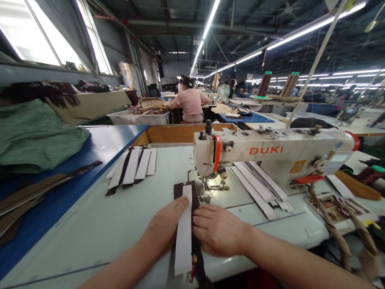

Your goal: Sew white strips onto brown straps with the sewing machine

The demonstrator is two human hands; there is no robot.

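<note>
A white strip point(184, 228) lies lengthwise on a dark brown fabric piece point(196, 192), on the machine bed in front of me. A gold zipper pull with a red bit point(194, 263) shows at its near end. My left hand point(165, 220) grips the piece's left edge, thumb resting on the white strip, other fingers partly hidden. Opposite it, my right hand point(218, 229) has its fingers curled against the right edge, closed on the dark fabric. Just beyond the piece, the sewing machine's lit needle area point(214, 184) stands apart from both hands.
White-backed strips point(136, 166) lie at the left; more white strips point(258, 186) lie under the sewing machine arm point(270, 148). A small parts tray point(339, 206) sits at right. Green cloth point(39, 134) covers part of the blue table point(120, 134). A person point(191, 100) sits ahead.
</note>
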